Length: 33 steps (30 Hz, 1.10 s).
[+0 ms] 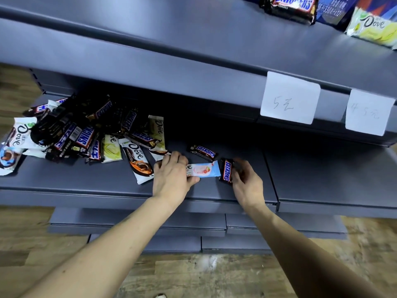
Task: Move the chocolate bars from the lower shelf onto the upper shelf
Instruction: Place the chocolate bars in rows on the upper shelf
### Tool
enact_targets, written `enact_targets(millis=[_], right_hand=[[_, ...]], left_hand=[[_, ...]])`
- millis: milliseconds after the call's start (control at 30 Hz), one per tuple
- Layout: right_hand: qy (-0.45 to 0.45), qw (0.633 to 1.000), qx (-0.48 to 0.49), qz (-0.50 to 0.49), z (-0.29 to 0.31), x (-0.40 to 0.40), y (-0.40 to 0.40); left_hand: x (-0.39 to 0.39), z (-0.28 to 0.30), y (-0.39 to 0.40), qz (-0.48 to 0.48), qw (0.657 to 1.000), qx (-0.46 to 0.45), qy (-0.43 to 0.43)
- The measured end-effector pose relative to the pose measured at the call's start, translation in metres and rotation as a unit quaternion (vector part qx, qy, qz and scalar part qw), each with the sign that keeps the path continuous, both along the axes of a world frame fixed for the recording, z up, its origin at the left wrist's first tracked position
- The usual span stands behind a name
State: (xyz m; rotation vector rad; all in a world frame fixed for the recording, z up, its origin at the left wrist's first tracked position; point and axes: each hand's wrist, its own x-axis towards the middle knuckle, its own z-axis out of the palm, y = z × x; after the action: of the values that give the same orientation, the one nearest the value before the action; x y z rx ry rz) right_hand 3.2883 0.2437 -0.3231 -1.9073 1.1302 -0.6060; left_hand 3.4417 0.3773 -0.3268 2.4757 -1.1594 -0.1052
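Observation:
On the grey lower shelf [86, 179] my left hand [171, 177] grips the left end of a pale blue-and-pink Dove bar [204, 169]. Just to its right, my right hand [247, 181] pinches a dark Snickers bar [227, 171] that stands on edge. Another Snickers bar [203, 152] lies flat behind them. A heap of Snickers and Dove bars [75, 134] covers the shelf's left part, with a white-and-orange Dove bar [138, 162] at its near edge. The upper shelf [193, 39] holds a Snickers pack [290, 7] and a Dove bar [373, 26] at top right.
Two white paper price tags [289, 97] [368, 112] hang from the upper shelf's front lip at right. A blue box [335, 9] stands between the packs up there. More grey shelves [137, 224] step out below, above a wooden floor [193, 274].

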Motion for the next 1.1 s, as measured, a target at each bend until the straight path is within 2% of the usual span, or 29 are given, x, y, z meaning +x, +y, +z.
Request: enact_targets(millis=[67,200,400,567,733,833,933,1100], right_hand=[[0.037,0.998,-0.026,0.052,0.001,-0.005,-0.003],[0.142,0.97,-0.15,0.131,0.004,-0.009,-0.007],[0.194,0.954,-0.166,0.157,0.01,-0.01,-0.005],[0.255,0.932,-0.213,0.147,0.015,-0.021,0.0],[0.255,0.912,-0.25,0.202,0.02,-0.03,0.008],[0.247,0.922,-0.23,0.192,0.022,-0.037,0.014],[0.188,0.942,-0.222,0.164,0.029,-0.052,0.019],[0.101,0.949,-0.237,0.182,0.059,-0.09,0.026]], left_hand=[[-0.001,-0.001,0.002,-0.009,1.0,-0.001,-0.009],[-0.001,-0.002,0.008,-0.031,0.999,-0.001,-0.018],[0.002,-0.001,0.022,-0.045,0.997,-0.052,0.04],[-0.003,0.006,0.033,-0.018,1.0,-0.01,-0.013],[-0.014,0.017,0.045,-0.023,0.998,0.008,-0.058],[-0.02,0.028,0.052,-0.029,0.997,0.004,-0.074],[-0.03,0.037,0.065,-0.033,0.995,-0.013,-0.094],[-0.071,0.062,0.081,-0.05,0.991,-0.043,-0.119]])
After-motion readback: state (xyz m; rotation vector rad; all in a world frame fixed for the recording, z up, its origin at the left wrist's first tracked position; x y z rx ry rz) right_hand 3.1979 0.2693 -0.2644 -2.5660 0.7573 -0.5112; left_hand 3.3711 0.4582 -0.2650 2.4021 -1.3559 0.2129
